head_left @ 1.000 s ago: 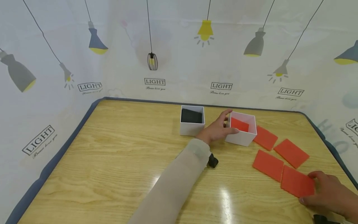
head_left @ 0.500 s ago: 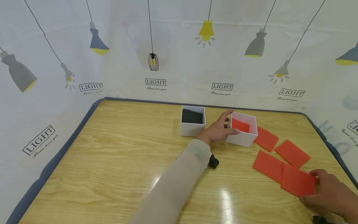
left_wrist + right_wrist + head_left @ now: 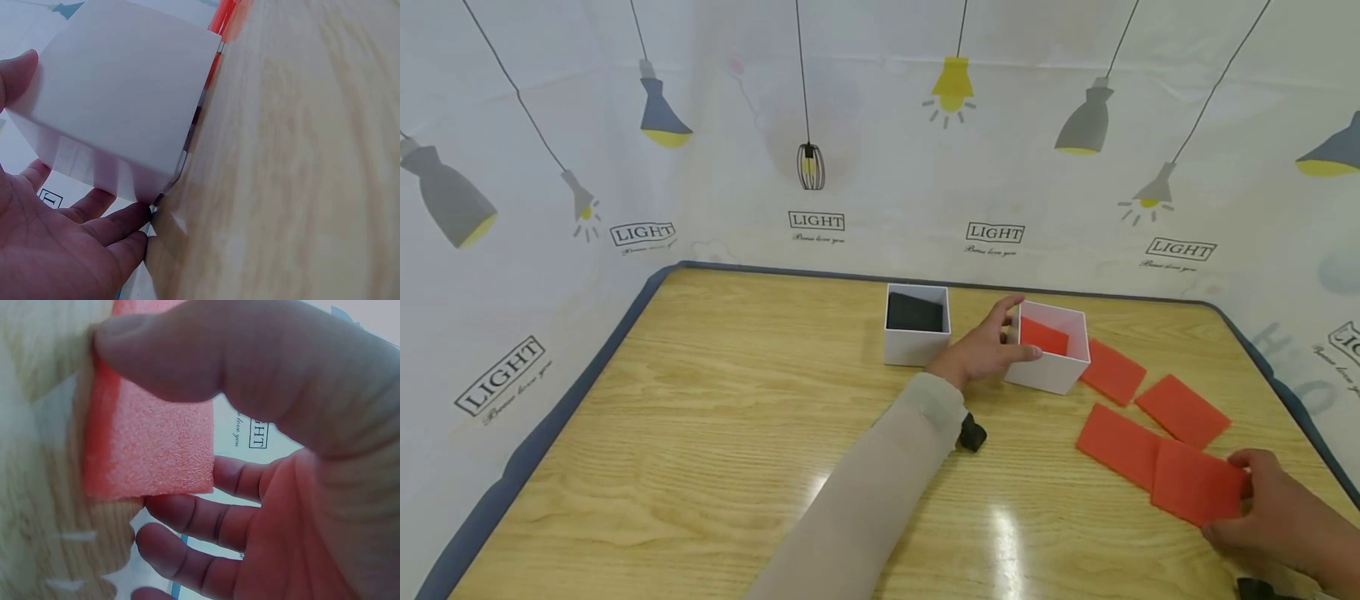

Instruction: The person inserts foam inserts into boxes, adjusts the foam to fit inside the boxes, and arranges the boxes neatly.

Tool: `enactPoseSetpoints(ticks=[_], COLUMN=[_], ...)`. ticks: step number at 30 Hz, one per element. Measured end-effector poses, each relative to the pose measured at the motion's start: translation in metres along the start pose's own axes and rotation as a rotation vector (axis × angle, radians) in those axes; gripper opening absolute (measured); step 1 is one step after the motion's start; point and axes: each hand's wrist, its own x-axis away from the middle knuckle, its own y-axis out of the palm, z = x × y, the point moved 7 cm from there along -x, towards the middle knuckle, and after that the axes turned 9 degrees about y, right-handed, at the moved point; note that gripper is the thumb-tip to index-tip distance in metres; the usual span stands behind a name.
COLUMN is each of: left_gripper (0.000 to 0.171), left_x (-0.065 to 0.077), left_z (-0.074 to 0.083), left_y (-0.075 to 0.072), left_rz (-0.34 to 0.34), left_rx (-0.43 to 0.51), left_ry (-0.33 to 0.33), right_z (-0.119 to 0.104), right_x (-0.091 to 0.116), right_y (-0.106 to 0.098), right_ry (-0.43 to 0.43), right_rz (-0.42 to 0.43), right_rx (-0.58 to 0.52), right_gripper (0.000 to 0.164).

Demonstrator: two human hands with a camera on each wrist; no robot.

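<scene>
My left hand [image 3: 981,350] grips the left side of a white square box [image 3: 1043,372], thumb on its front wall and fingers on the side. A red foam sheet [image 3: 1045,336] shows inside that box. The wall of the box [image 3: 125,81] fills much of the left wrist view. At the lower right, my right hand [image 3: 1273,508] holds a red foam sheet [image 3: 1195,482] by its right end, between thumb and fingers. Its left end overlaps another red sheet [image 3: 1116,443]. The porous foam [image 3: 156,450] shows close up in the right wrist view, partly hidden by the thumb.
Two more red sheets, one behind the box's right side [image 3: 1116,372] and one farther right [image 3: 1183,412], lie on the wooden table [image 3: 715,433]. A second white box [image 3: 916,347] holding black sheets [image 3: 914,312] stands left of my left hand. A lamp-patterned curtain [image 3: 880,108] encloses the table.
The red sheet in my right hand has shifted slightly left and now overlaps the neighbouring one. My right hand has moved slightly; the left hand stays on the box.
</scene>
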Motion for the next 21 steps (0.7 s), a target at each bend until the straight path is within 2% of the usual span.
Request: enactPoseSetpoints(ticks=[4,12,21], left_gripper=[0.093,0.092,0.093], left_x=[-0.0001,-0.0018,-0.0019], left_z=[0.0001,-0.0014,-0.0017], left_y=[0.0001,0.0005,0.0000], left_rz=[0.004,0.002,-0.002], left_rx=[-0.002,-0.002,-0.001], left_ry=[0.000,0.003,0.006], right_z=[-0.0057,-0.0030,-0.0057], right_x=[0.0038,0.0011,0.0032], right_y=[-0.0006,0.0008,0.0008], right_ry=[-0.029,-0.071,-0.098], right_rz=[0.010,-0.066,-0.119], right_rx=[0.001,-0.046,-0.064], right_gripper=[0.112,0.118,0.114])
